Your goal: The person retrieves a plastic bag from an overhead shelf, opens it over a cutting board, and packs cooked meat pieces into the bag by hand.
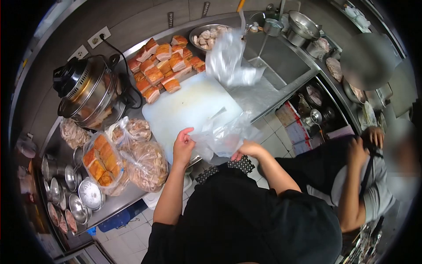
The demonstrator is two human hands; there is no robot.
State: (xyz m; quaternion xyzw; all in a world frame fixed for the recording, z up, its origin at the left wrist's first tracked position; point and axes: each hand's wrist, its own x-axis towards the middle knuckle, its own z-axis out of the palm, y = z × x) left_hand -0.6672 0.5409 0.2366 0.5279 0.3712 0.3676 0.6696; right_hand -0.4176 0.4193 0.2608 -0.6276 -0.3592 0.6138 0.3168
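Observation:
A thin clear plastic bag (pixel 224 134) is spread in front of my body, over the near edge of the white cutting board (pixel 189 103). My right hand (pixel 249 149) is closed on the bag's near right side. My left hand (pixel 183 147) is at the bag's left edge, its fingers curled and seeming to pinch the film. Beyond the board lie several chunks of browned, skin-on pork belly (pixel 154 75). Another crumpled clear bag (pixel 231 59) rests between the board and the sink, blurred.
Left of the board are bagged pork pieces (pixel 103 160), bags of pale meat (pixel 145 165), metal bowls (pixel 91 193) and a glass-bowl cooker (pixel 88 92). A bowl of cut meat (pixel 209 37) stands by the sink (pixel 281 57). A co-worker (pixel 360 176) is at my right.

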